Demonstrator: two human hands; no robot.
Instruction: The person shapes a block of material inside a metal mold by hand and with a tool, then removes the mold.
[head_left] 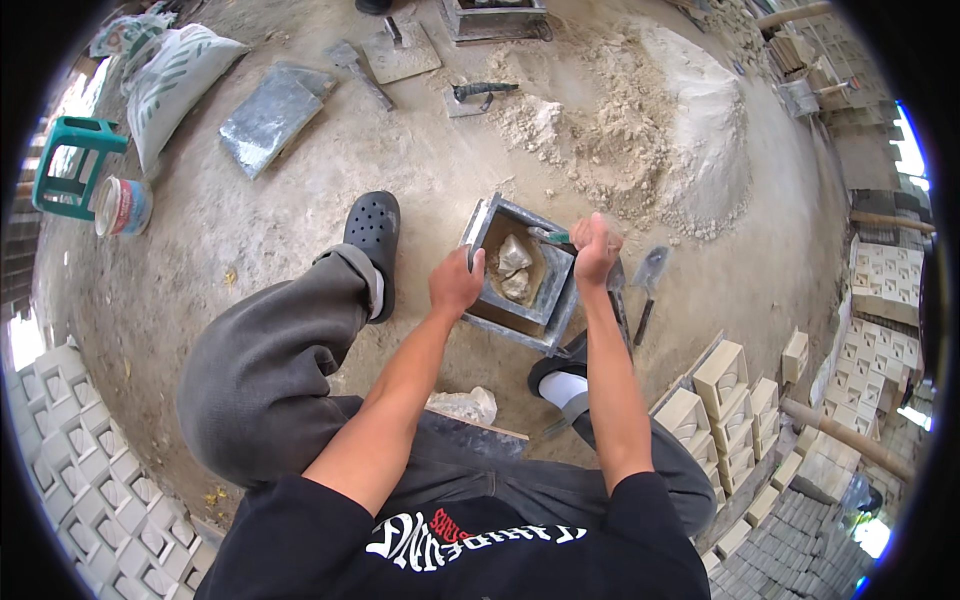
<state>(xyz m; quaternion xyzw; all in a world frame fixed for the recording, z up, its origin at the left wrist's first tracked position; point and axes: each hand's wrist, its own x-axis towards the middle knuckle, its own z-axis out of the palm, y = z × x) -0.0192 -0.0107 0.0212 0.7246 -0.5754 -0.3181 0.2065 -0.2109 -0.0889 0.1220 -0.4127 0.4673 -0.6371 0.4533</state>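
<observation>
A square grey metal mould (556, 284) sits on the ground between my feet, with thick walls around a sandy-coloured hollow. Inside it lie pale, crumpled lumps (514, 254) that look wrapped in clear plastic. My left hand (457, 283) is closed over the mould's left rim. In a fist above the right far corner, my right hand (597, 250) holds a green-handled brush (548, 236), its tip pointing left over the hollow. The bristles are too small to make out well.
A heap of pale powder (700, 140) lies beyond the mould, with a trowel (652, 268) to the right. Cast blocks (722, 375) stand stacked at the lower right. Metal plates (270, 120), a sack (180, 85), a green stool (75, 165) and a bucket (124, 207) are at the left.
</observation>
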